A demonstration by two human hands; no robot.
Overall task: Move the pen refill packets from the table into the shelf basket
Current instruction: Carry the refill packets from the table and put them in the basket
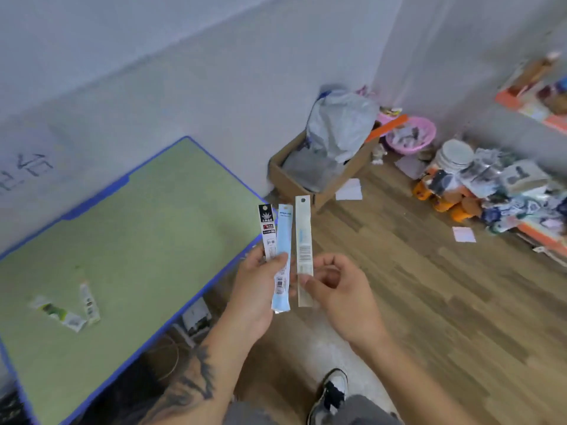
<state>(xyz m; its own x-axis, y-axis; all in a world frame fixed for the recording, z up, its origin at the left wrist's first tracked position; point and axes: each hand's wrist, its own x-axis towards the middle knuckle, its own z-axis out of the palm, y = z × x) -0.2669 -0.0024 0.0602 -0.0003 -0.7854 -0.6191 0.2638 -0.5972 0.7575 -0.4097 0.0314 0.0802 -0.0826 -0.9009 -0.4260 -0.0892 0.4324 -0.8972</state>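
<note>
My left hand (256, 289) grips two long pen refill packets upright: a black-and-white packet (267, 231) and a light blue packet (283, 240) beside it. My right hand (340, 294) pinches a third, white packet (303, 240) with a barcode, held upright just right of the blue one. Both hands hover past the right edge of the green table (129, 240), above the floor. Two more packets lie on the table at the left: a green-and-white packet (58, 314) and a pale packet (89, 303), touching in a V shape. No shelf basket is plainly visible.
The table has a blue rim. A cardboard box (319, 170) with a grey bag stands at the wall corner. A pink basin (411, 134), a white bucket (454, 156) and cluttered goods lie on the wooden floor at right. An orange shelf (534, 108) shows at upper right. My shoe (331, 391) is below.
</note>
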